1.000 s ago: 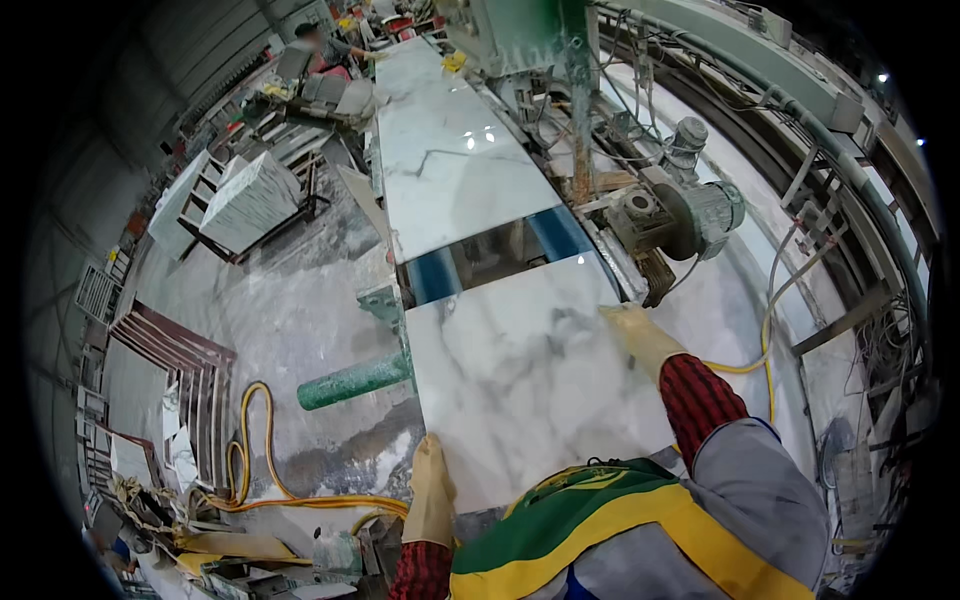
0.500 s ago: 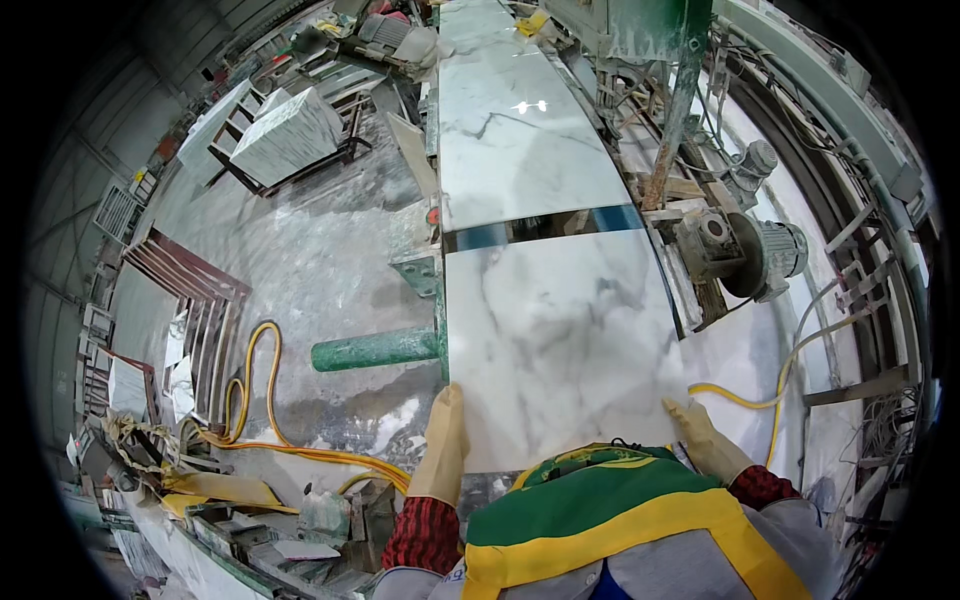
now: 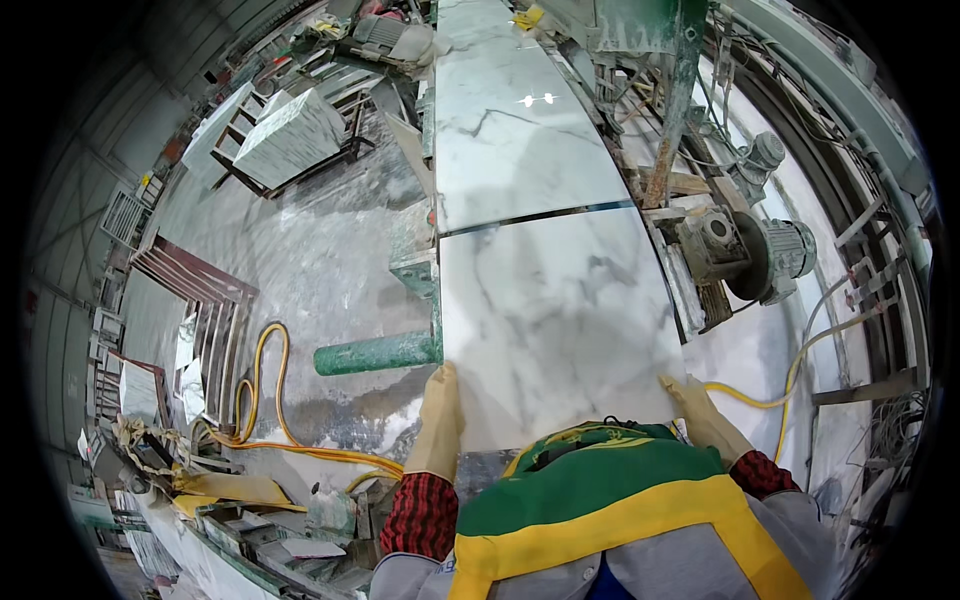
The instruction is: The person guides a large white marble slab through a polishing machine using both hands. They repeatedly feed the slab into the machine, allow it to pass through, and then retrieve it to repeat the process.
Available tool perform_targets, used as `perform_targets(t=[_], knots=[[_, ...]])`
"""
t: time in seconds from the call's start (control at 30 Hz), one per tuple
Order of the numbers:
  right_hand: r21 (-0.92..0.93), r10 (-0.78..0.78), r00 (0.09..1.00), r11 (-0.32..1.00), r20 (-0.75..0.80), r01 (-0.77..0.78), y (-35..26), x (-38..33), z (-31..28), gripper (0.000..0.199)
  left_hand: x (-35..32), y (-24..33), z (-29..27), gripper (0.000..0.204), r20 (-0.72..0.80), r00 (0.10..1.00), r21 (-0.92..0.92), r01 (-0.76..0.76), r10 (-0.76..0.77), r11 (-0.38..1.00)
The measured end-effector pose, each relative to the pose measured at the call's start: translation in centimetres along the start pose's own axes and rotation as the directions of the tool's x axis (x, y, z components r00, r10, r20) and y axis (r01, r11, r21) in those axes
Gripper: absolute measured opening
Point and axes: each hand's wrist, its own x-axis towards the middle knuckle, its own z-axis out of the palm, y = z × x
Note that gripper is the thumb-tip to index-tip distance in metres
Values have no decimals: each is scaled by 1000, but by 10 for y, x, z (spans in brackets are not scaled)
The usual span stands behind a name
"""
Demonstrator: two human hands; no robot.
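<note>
The near slab [image 3: 560, 310], white with grey veins, lies flat between the person's two hands, its lower edge running in behind the green and yellow apron [image 3: 590, 490]. The left hand [image 3: 438, 422], in a pale glove, lies along the slab's left edge near the closer corner, fingers together and pointing forward. The right hand [image 3: 706, 418], gloved alike, has its fingertips at the right edge, the wrist angled outward. Whether either hand grips the slab from below cannot be told. Red and black checked cuffs [image 3: 420, 515] show behind the gloves.

Ahead, the far slab [image 3: 530, 150] lies in line with the near one, narrowly apart from it, two bright reflections on its surface. Just left of the near slab, a green cylinder [image 3: 375, 353] sticks out sideways over the floor [image 3: 320, 240]. On the right, near the slab's far corner, stands a dusty motor [image 3: 790, 248]; a yellow hose [image 3: 745, 399] curves past beyond the right hand. To the left, an orange-yellow hose [image 3: 262, 355] loops upward on the floor, beside a rack [image 3: 210, 350] of brown bars. Farther off, a block of stone [image 3: 290, 140] rests on a dark frame [image 3: 357, 143].
</note>
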Motion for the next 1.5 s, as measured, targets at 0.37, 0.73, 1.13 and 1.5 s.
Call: perform_targets(t=[0.37, 0.73, 1.13, 1.5], knots=[[-247, 143, 981, 954, -133, -173, -19, 20, 6, 80, 55, -29, 8, 67, 61, 997, -179, -40, 52, 983], [-296, -100, 991, 953, -86, 70, 16, 38, 1, 46, 27, 8, 5, 63, 56, 997, -194, -35, 47, 980], [-16, 65, 988, 998, -137, -68, -2, 54, 10, 54, 52, 4, 9, 62, 43, 998, -130, -31, 37, 991], [109, 85, 994, 991, -63, -78, -31, 54, 14, 50, 54, 28, -7, 74, 63, 996, 401, -86, 67, 912]])
